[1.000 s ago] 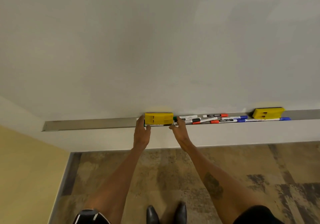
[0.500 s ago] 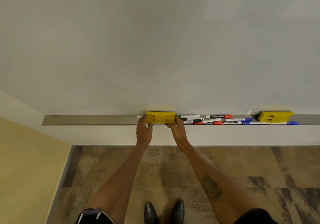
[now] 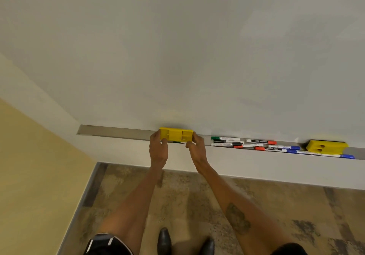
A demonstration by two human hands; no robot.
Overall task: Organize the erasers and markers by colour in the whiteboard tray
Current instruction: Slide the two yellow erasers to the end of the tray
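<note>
Both hands now flank the near yellow eraser (image 3: 175, 135) — the left hand (image 3: 158, 152) at its 9 o'clock end, the right hand (image 3: 196, 149) at its 3 o'clock end. Compared with a second ago, the eraser sits well clear of the marker cluster (image 3: 256, 145), where earlier the markers lay just beside its right end. The fingers (image 3: 162, 141) of each hand are narrowed onto the eraser's ends, holding it between them; whether it is lifted or sliding along the whiteboard tray (image 3: 118, 131) cannot be told. Judged from this, the eraser is being carried toward the bare stretch of tray at 9 o'clock, opening room for colour groups.

A green-tipped marker (image 3: 178, 142) shows just under the eraser's near edge, between the two hands — it may drag along or roll off. At 3 o'clock lie the mixed green, black, red and blue markers, unsorted and overlapping. The second yellow eraser (image 3: 325, 146) rests further along at 3 o'clock, with a blue marker (image 3: 343, 156) at its near side. Below are patterned floor (image 3: 197, 205) and a yellow side wall (image 3: 29, 166).
</note>
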